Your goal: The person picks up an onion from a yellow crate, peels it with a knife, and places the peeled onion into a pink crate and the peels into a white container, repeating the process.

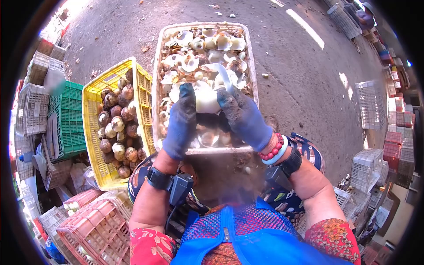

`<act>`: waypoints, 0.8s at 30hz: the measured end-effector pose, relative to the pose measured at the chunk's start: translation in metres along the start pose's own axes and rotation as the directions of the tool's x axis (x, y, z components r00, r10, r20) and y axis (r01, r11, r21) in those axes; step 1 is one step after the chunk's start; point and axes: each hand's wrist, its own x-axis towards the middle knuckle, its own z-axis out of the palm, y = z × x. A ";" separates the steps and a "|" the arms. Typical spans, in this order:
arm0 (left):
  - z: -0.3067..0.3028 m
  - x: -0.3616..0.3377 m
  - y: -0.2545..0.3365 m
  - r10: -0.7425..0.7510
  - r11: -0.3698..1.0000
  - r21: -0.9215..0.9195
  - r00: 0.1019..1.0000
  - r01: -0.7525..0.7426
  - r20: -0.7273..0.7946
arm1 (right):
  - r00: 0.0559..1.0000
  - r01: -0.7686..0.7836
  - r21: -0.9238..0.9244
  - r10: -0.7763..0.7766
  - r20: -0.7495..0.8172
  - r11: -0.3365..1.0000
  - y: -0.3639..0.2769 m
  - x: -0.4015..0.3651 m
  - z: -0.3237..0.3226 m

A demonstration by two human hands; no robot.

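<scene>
Two hands (181,121) (245,118) clasp fruit (205,100)—perhaps—over crate (221,150).

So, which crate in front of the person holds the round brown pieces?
The yellow crate, left of the white crate. The white one holds mostly pale scraps; above it the left hand and right hand grip a pale piece.

This looks like an open produce yard, the working back of a market. The white crate (249,57), full of pale peelings, sits on bare, stained concrete ground (309,79) streaked with sun. Just left of it stands a yellow crate (95,132) of brown round fruit. Farther left of it, green crates (70,115), grey crates (33,106) and pink crates (97,229) are heaped up. Far to its right, more stacked crates (397,145) line the edge.
</scene>
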 end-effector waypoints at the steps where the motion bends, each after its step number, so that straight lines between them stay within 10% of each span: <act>1: -0.001 0.001 0.002 -0.023 1.000 -0.020 1.000 0.023 0.009 | 0.998 0.057 -0.034 -0.057 -0.022 0.998 0.002 0.001 0.001; 7: 0.000 0.002 0.016 -0.109 0.993 -0.027 0.992 0.111 0.068 | 0.960 -0.278 0.322 0.253 0.119 0.905 -0.005 0.003 -0.012; 13: 0.004 0.001 0.008 0.124 0.991 -0.045 0.992 -0.123 0.035 | 1.000 -0.003 0.014 0.003 0.009 1.000 0.004 0.004 -0.011; 16: -0.015 0.017 -0.024 0.276 0.924 0.280 0.961 -0.260 -0.019 | 0.937 -0.344 0.443 0.331 0.109 0.828 -0.025 0.003 -0.007; 19: -0.017 0.018 -0.030 0.541 0.579 0.690 0.838 -0.434 0.074 | 0.991 -0.114 0.098 0.106 0.085 0.989 -0.009 0.003 -0.005; 24: -0.002 0.006 -0.005 0.236 0.958 0.188 0.967 -0.215 -0.097 | 0.930 -0.363 0.555 0.259 0.260 0.748 -0.011 0.008 -0.013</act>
